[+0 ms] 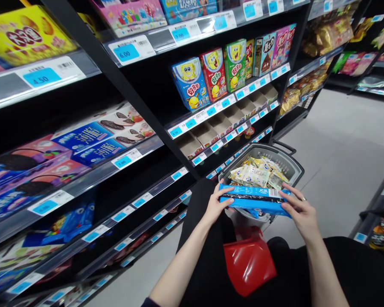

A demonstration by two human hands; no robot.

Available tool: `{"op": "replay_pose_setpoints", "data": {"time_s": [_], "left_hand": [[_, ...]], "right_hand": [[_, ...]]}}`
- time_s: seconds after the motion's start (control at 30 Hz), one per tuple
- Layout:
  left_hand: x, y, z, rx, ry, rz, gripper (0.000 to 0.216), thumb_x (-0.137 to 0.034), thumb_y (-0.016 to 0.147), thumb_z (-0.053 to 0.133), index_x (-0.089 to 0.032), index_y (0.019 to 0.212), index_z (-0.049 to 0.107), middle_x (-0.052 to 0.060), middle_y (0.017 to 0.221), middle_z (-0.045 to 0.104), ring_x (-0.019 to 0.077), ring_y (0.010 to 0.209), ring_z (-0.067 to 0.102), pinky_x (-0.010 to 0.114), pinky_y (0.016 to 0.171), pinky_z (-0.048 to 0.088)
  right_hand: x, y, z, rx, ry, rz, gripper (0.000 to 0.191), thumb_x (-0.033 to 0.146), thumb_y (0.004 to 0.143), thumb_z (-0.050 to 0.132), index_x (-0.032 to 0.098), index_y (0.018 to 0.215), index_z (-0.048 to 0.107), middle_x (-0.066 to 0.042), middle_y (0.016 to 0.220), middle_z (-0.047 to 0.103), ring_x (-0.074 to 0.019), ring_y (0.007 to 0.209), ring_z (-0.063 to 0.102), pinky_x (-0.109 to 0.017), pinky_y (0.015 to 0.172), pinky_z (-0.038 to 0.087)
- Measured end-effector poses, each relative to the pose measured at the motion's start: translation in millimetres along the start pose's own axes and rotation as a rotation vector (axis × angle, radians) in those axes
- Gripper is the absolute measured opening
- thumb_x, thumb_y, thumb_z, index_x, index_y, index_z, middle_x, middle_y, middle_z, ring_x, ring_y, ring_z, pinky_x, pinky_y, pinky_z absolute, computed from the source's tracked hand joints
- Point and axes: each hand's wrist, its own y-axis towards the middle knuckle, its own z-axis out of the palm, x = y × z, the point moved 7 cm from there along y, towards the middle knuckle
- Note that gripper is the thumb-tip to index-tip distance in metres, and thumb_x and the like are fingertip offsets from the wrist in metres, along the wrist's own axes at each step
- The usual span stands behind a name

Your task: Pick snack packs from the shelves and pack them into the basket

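A long blue snack package point(251, 198) with a dark seam along it is held level between my two hands. My left hand point(215, 204) grips its left end, thumb on the near side. At the other end, my right hand point(301, 209), with a ring on one finger, has its fingers and thumb closed on the package. Just beyond and below it stands a grey shopping basket point(292, 160). Several pale yellow and white snack packets point(251, 174) fill the basket, and some blue wrapping shows under the held package.
Shelves with price tags point(216, 146) run along the left. They carry SpongeBob snack boxes point(213, 76), open cardboard trays point(208, 134) and blue biscuit boxes point(88, 138). A red plastic stool or similar object point(249, 262) sits between my legs. Grey floor point(336, 132) stretches away to the right.
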Motion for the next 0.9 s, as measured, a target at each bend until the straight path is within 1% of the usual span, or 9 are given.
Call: {"op": "replay_pose_setpoints", "data": {"time_s": [0.07,0.17,0.23,0.33,0.43,0.53,0.63,0.77,0.9], "left_hand": [[1,0,-3,-0.05,0.004,0.001,0.036,-0.037,0.067,0.072,-0.022,0.099,0.069,0.001,0.152,0.002,0.0345,0.101,0.059,0.04,0.052,0.061],[1,1,-9,-0.136,0.005,0.025,0.031,-0.039,0.068,0.071,-0.02,0.093,0.071,-0.001,0.152,0.005,0.0312,0.091,0.063,0.039,0.049,0.06],[1,1,-10,-0.144,-0.013,0.032,0.03,-0.037,0.067,0.072,-0.02,0.091,0.071,0.0,0.152,0.008,0.0317,0.093,0.063,0.039,0.049,0.06],[3,3,-11,-0.116,-0.06,0.001,0.033,-0.033,0.064,0.075,-0.019,0.094,0.07,0.004,0.151,0.015,0.0347,0.1,0.059,0.035,0.049,0.059],[9,5,-13,-0.105,-0.1,-0.064,0.035,-0.031,0.064,0.074,-0.018,0.096,0.069,0.009,0.148,0.023,0.0329,0.097,0.06,0.03,0.044,0.057],[13,6,-16,-0.122,-0.133,-0.081,0.034,-0.03,0.065,0.074,-0.016,0.096,0.07,0.011,0.146,0.026,0.0283,0.088,0.063,0.025,0.041,0.055],[13,7,-17,-0.149,-0.148,-0.082,0.033,-0.029,0.064,0.074,-0.015,0.094,0.07,0.012,0.144,0.029,0.0244,0.082,0.064,0.023,0.039,0.053],[0,3,-24,-0.157,-0.081,-0.097,0.033,-0.03,0.063,0.074,-0.014,0.092,0.07,0.013,0.141,0.033,0.0226,0.079,0.065,0.024,0.039,0.053],[-28,-25,-55,-0.137,0.087,-0.129,0.035,-0.033,0.064,0.073,-0.016,0.094,0.069,0.012,0.143,0.03,0.0301,0.094,0.061,0.026,0.042,0.054]], "right_hand": [[5,-1,1,-0.03,-0.027,-0.03,0.024,0.035,0.073,0.068,0.032,0.096,0.072,-0.004,0.127,0.054,-0.0196,0.071,0.06,-0.035,0.054,0.05],[9,-1,6,-0.034,-0.075,-0.097,0.022,0.034,0.075,0.066,0.032,0.096,0.072,-0.004,0.124,0.056,-0.0193,0.071,0.061,-0.035,0.059,0.052],[11,-2,7,-0.041,-0.144,-0.161,0.022,0.034,0.078,0.064,0.032,0.098,0.071,-0.004,0.121,0.059,-0.0198,0.074,0.062,-0.035,0.061,0.053],[21,-4,9,-0.048,-0.311,-0.358,0.022,0.03,0.082,0.06,0.03,0.103,0.069,-0.004,0.112,0.065,-0.0202,0.085,0.064,-0.033,0.072,0.053],[31,-11,15,-0.021,-0.527,-0.567,0.025,0.026,0.087,0.055,0.025,0.109,0.066,-0.005,0.107,0.067,-0.0175,0.089,0.065,-0.028,0.08,0.052],[35,-18,23,-0.018,-0.741,-0.682,0.025,0.023,0.09,0.05,0.021,0.112,0.062,-0.006,0.109,0.067,-0.0152,0.088,0.066,-0.023,0.074,0.051],[36,-21,32,-0.01,-0.919,-0.761,0.017,0.02,0.091,0.049,0.018,0.101,0.063,-0.007,0.107,0.068,-0.0124,0.078,0.066,-0.02,0.061,0.047],[43,-19,45,0.038,-1.098,-0.841,0.016,0.018,0.092,0.046,0.014,0.087,0.061,-0.008,0.091,0.069,-0.0143,0.068,0.063,-0.025,0.062,0.043],[54,-36,75,0.19,-1.001,-0.947,0.019,0.017,0.092,0.044,0.013,0.081,0.059,-0.009,0.079,0.066,-0.018,0.069,0.061,-0.03,0.068,0.043]]}}
